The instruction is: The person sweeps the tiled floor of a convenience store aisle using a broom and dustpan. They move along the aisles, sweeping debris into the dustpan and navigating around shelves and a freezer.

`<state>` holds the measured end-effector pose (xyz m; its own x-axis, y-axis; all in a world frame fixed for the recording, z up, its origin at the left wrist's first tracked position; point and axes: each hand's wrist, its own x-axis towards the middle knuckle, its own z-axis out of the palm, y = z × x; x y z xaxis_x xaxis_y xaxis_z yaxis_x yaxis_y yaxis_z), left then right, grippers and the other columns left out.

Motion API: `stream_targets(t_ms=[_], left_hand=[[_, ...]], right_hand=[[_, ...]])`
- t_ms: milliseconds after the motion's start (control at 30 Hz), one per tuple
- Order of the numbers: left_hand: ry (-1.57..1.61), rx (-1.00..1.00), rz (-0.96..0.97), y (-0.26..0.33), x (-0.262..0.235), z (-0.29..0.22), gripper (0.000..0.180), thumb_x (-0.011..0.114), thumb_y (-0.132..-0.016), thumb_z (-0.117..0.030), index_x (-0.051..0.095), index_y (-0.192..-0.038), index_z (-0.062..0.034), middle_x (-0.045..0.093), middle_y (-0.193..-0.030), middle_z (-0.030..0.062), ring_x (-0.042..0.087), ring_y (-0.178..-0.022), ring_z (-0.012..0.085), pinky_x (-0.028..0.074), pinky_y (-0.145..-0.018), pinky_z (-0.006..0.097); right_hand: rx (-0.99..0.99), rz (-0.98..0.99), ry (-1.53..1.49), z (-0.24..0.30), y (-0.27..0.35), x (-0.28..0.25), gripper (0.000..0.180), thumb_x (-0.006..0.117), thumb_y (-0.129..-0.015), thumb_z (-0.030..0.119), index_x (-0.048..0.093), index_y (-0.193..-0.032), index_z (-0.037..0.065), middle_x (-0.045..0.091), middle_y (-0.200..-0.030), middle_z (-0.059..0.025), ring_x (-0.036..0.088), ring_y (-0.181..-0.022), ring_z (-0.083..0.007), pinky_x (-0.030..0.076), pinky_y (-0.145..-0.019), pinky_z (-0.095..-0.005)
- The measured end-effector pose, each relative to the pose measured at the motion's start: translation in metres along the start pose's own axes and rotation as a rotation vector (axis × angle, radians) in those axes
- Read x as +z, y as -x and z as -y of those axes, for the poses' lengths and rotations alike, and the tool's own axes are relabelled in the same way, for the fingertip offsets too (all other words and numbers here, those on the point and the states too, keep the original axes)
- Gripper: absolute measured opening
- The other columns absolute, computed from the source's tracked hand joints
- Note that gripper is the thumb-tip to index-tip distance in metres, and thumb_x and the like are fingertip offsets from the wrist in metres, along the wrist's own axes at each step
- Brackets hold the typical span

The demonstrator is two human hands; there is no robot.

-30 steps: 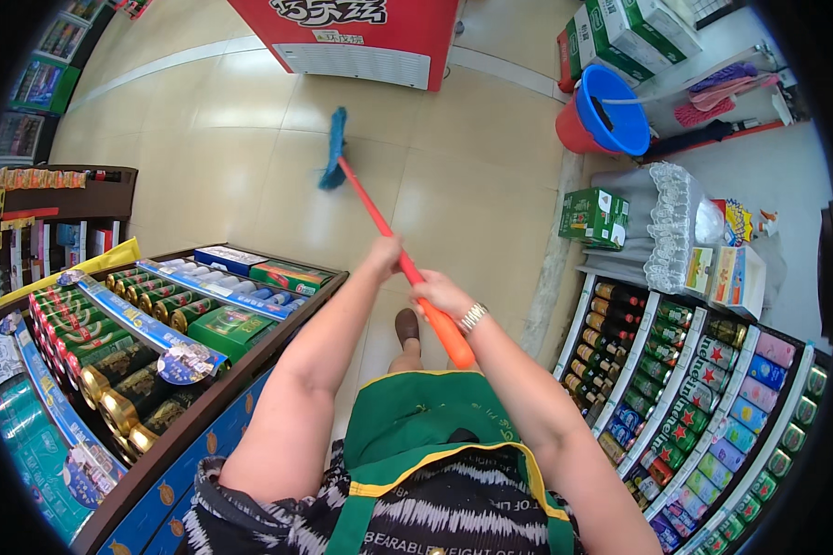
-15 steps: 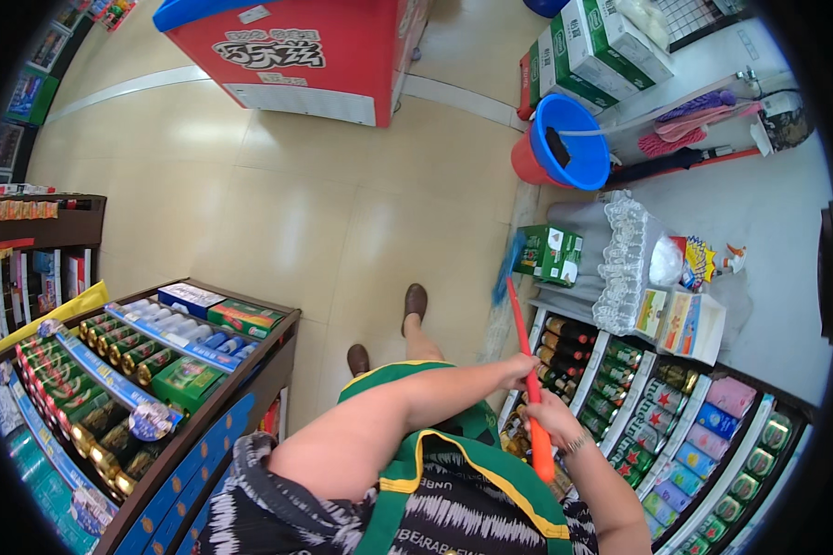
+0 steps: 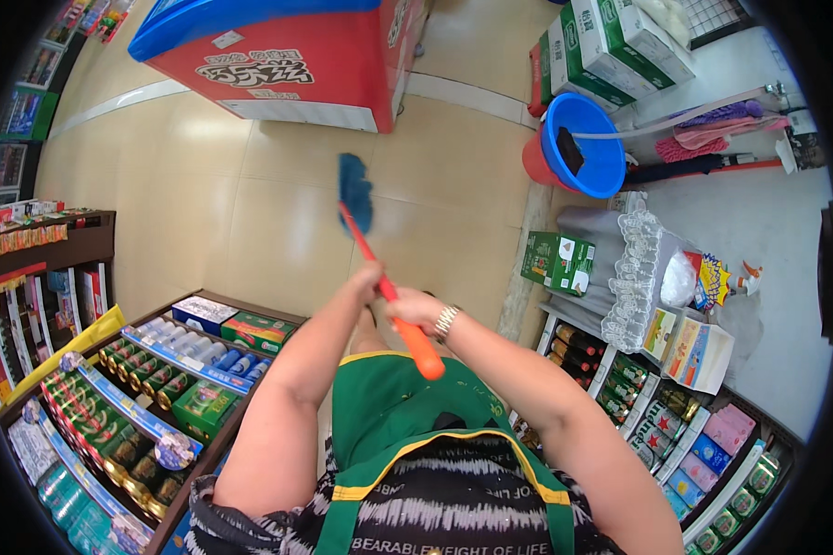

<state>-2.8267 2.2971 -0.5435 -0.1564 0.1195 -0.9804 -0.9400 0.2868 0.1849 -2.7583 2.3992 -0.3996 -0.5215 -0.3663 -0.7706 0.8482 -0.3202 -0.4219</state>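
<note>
A mop with a red-orange handle (image 3: 361,242) and a blue head (image 3: 354,192) reaches out ahead of me, its head on the tiled floor (image 3: 292,217). My left hand (image 3: 368,280) is closed round the handle partway down. Nearer my body, my right hand (image 3: 417,312), with a metal watch on its wrist, grips the same handle. The thick orange end (image 3: 423,359) sticks out past it, over my green apron (image 3: 407,393). The mop head looks slightly smeared by motion.
A red and blue chest freezer (image 3: 278,79) stands ahead. At the right are a blue and red bucket (image 3: 590,143), stacked cartons (image 3: 611,46), a green box (image 3: 558,263) and a drinks shelf (image 3: 620,379). On the left, a display shelf (image 3: 157,388) holds cans.
The mop head has swung left, from beside the green box to the floor before the freezer. Both hands have moved left with the handle, still gripping it.
</note>
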Motion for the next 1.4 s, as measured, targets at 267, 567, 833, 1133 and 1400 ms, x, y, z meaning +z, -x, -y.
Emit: stream_targets(t_ms=[267, 567, 833, 1133, 1400], left_hand=[[0.136, 0.057, 0.046, 0.050, 0.058, -0.047, 0.012, 0.037, -0.079, -0.011, 0.038, -0.085, -0.0016, 0.043, -0.073, 0.0128, 0.051, -0.060, 0.0271, 0.047, -0.049, 0.040], [-0.195, -0.223, 0.673, 0.124, 0.199, -0.005, 0.024, 0.039, -0.081, -0.024, 0.036, -0.092, -0.0034, 0.049, -0.065, 0.0106, 0.054, -0.051, 0.0234, 0.047, -0.048, 0.037], [-0.052, -0.282, 0.623, -0.019, 0.148, -0.071, 0.018, 0.042, -0.080, -0.019, 0.037, -0.088, -0.0034, 0.045, -0.067, 0.0092, 0.050, -0.059, 0.0213, 0.047, -0.053, 0.036], [0.122, 0.012, 0.171, 0.002, -0.107, -0.193, 0.024, 0.040, -0.082, -0.025, 0.040, -0.093, -0.0037, 0.047, -0.070, 0.0090, 0.049, -0.064, 0.0207, 0.045, -0.059, 0.036], [0.375, 0.213, -0.076, -0.049, -0.276, -0.336, 0.022, 0.037, -0.082, -0.021, 0.037, -0.091, -0.0016, 0.045, -0.061, 0.0079, 0.048, -0.054, 0.0194, 0.045, -0.049, 0.033]], right_hand=[[0.015, -0.048, 0.040, 0.046, 0.049, -0.045, 0.019, 0.048, -0.069, 0.007, 0.044, -0.087, 0.003, 0.047, -0.056, -0.0014, 0.045, -0.040, -0.0082, 0.037, -0.035, -0.0217], [0.174, -0.660, -0.112, 0.043, 0.174, -0.011, 0.051, 0.045, -0.071, 0.000, 0.029, -0.118, 0.007, 0.044, -0.062, -0.0014, 0.046, -0.042, -0.0118, 0.042, -0.038, -0.0247], [0.275, -0.512, -0.133, 0.100, 0.022, -0.056, 0.038, 0.048, -0.069, 0.002, 0.037, -0.105, 0.006, 0.046, -0.060, -0.0009, 0.045, -0.042, -0.0091, 0.041, -0.038, -0.0225], [0.192, -0.101, 0.062, 0.197, -0.124, 0.092, 0.049, 0.047, -0.067, 0.001, 0.034, -0.115, 0.005, 0.044, -0.059, 0.0003, 0.045, -0.043, -0.0081, 0.039, -0.039, -0.0200], [0.113, 0.096, 0.337, 0.300, -0.303, 0.155, 0.034, 0.048, -0.066, 0.004, 0.041, -0.099, 0.005, 0.044, -0.058, -0.0004, 0.045, -0.043, -0.0077, 0.038, -0.037, -0.0207]])
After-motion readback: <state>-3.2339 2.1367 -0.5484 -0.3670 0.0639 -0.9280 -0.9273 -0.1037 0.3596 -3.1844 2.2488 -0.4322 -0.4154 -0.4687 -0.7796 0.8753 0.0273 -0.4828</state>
